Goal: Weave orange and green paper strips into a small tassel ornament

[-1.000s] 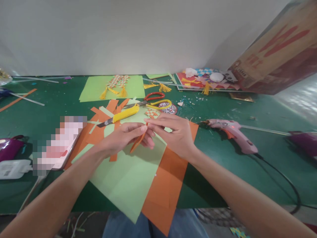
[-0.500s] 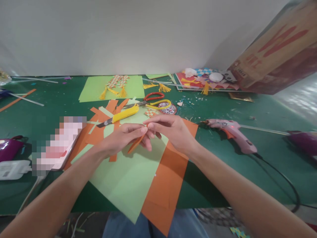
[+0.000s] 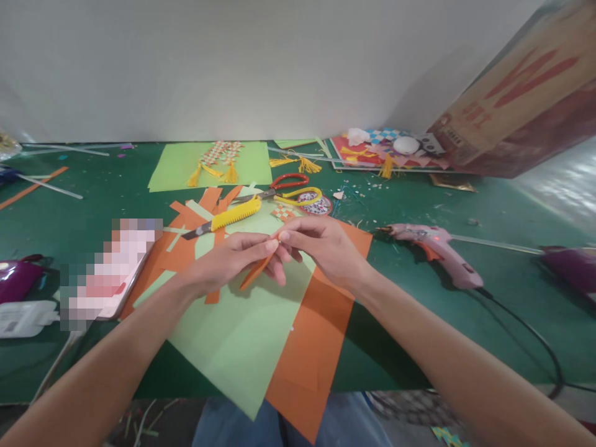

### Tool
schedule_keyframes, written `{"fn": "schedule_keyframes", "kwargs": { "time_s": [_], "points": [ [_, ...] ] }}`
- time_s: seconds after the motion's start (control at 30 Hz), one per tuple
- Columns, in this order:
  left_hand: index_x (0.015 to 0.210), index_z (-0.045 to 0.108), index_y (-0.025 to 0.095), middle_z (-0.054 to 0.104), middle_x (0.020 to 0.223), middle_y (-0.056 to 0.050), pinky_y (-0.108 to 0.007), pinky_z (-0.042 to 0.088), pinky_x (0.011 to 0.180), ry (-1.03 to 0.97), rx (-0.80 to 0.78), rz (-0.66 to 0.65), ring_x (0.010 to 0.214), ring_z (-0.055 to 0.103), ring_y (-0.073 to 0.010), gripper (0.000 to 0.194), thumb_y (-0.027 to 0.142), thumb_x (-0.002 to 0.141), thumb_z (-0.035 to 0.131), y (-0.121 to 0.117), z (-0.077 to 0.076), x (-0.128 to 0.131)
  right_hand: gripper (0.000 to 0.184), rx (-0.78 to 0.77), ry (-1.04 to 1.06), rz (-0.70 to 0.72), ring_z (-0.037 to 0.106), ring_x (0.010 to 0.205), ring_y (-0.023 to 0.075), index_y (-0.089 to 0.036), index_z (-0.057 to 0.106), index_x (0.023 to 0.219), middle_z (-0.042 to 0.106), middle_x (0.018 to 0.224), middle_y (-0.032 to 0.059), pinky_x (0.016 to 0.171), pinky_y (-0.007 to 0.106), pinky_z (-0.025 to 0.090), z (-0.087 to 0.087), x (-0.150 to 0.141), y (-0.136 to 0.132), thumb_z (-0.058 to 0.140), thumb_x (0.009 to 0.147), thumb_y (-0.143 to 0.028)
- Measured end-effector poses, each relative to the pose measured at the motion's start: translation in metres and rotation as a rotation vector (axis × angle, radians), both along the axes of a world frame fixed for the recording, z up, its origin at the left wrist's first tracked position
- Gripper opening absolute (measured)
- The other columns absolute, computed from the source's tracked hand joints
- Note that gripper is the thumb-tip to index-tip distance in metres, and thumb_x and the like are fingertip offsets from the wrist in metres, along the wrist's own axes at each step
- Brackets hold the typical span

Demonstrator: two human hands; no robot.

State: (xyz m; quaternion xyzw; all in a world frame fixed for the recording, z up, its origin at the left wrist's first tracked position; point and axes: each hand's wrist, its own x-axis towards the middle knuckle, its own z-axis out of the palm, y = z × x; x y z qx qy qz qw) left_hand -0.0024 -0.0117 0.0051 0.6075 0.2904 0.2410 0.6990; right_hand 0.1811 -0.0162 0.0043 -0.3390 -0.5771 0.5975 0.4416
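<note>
My left hand [image 3: 233,257] and my right hand [image 3: 323,245] meet above the table, both pinching one narrow orange paper strip [image 3: 254,273] that slants down to the left. Under them lie a light green sheet [image 3: 242,335] and an orange sheet [image 3: 316,347] that overhang the table's front edge. Just behind my hands lie a yellow-handled utility knife [image 3: 228,217], scissors [image 3: 288,189] with a red and a yellow loop, and a small woven orange-and-green square [image 3: 285,213].
A pink glue gun [image 3: 433,245] with a black cord lies to the right on the green mat [image 3: 419,205]. A blurred-out flat object [image 3: 109,270] lies at left. A woven piece with yellow tassels [image 3: 218,158] rests on green paper at the back. A cardboard box [image 3: 521,105] stands at the back right.
My right hand's fingers have closed in from a spread pose to a pinch at the strip's upper end. The strip's lower end has swung slightly left. The left hand has barely moved.
</note>
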Motion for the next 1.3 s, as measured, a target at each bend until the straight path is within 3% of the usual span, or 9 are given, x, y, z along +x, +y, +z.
{"fn": "schedule_keyframes", "kwargs": {
  "time_s": [0.23, 0.33, 0.5, 0.73, 1.13, 1.3],
  "points": [
    [0.090, 0.066, 0.017, 0.072, 0.077, -0.005, -0.029, 0.048, 0.080, 0.072, 0.048, 0.026, 0.082, 0.067, -0.0167, 0.033, 0.045, 0.092, 0.050, -0.001, 0.001, 0.001, 0.023, 0.126, -0.056, -0.079, 0.047, 0.052, 0.0078, -0.017, 0.062, 0.063, 0.056, 0.055, -0.0026, 0.048, 0.024, 0.036, -0.003, -0.002, -0.001, 0.066, 0.078, -0.035],
    [0.090, 0.068, 0.017, 0.073, 0.088, -0.006, -0.029, 0.049, 0.080, 0.150, 0.178, 0.089, 0.082, 0.067, -0.0163, 0.029, 0.040, 0.092, 0.050, -0.003, 0.003, 0.005, 0.021, 0.178, -0.126, -0.185, 0.048, 0.050, 0.0080, -0.018, 0.059, 0.061, 0.057, 0.055, -0.0029, 0.048, 0.024, 0.037, -0.004, -0.004, -0.004, 0.063, 0.079, -0.029],
    [0.076, 0.065, 0.017, 0.071, 0.079, -0.002, -0.026, 0.049, 0.079, 0.269, 0.349, 0.196, 0.078, 0.065, -0.0138, 0.029, 0.033, 0.092, 0.047, -0.006, 0.002, 0.009, 0.020, 0.155, -0.184, -0.192, 0.050, 0.046, 0.0082, -0.018, 0.056, 0.062, 0.058, 0.051, -0.0030, 0.046, 0.024, 0.035, -0.004, -0.008, -0.007, 0.057, 0.081, -0.024],
    [0.072, 0.063, 0.017, 0.070, 0.076, -0.002, -0.027, 0.049, 0.076, 0.366, 0.361, 0.220, 0.077, 0.064, -0.0149, 0.029, 0.030, 0.091, 0.045, -0.009, 0.002, 0.011, 0.018, 0.210, -0.259, -0.333, 0.043, 0.049, 0.0074, -0.018, 0.057, 0.060, 0.053, 0.056, -0.0037, 0.049, 0.024, 0.034, -0.006, -0.006, -0.003, 0.059, 0.078, -0.023],
    [0.071, 0.060, 0.018, 0.068, 0.072, -0.001, -0.022, 0.039, 0.054, 0.465, 0.360, 0.165, 0.062, 0.054, -0.0107, 0.033, 0.033, 0.093, 0.041, -0.010, 0.005, 0.013, 0.017, 0.174, -0.193, -0.449, 0.043, 0.052, 0.0091, -0.018, 0.058, 0.060, 0.050, 0.055, -0.0033, 0.051, 0.027, 0.036, 0.001, 0.002, 0.003, 0.062, 0.076, -0.023],
    [0.067, 0.051, 0.019, 0.067, 0.068, 0.001, -0.023, 0.040, 0.059, 0.486, 0.372, 0.146, 0.062, 0.052, -0.0114, 0.032, 0.031, 0.094, 0.036, -0.011, 0.007, 0.014, 0.022, 0.175, -0.150, -0.463, 0.040, 0.049, 0.0072, -0.018, 0.053, 0.056, 0.050, 0.056, -0.0035, 0.049, 0.026, 0.035, 0.001, 0.004, 0.004, 0.061, 0.076, -0.022]
  ]
}}
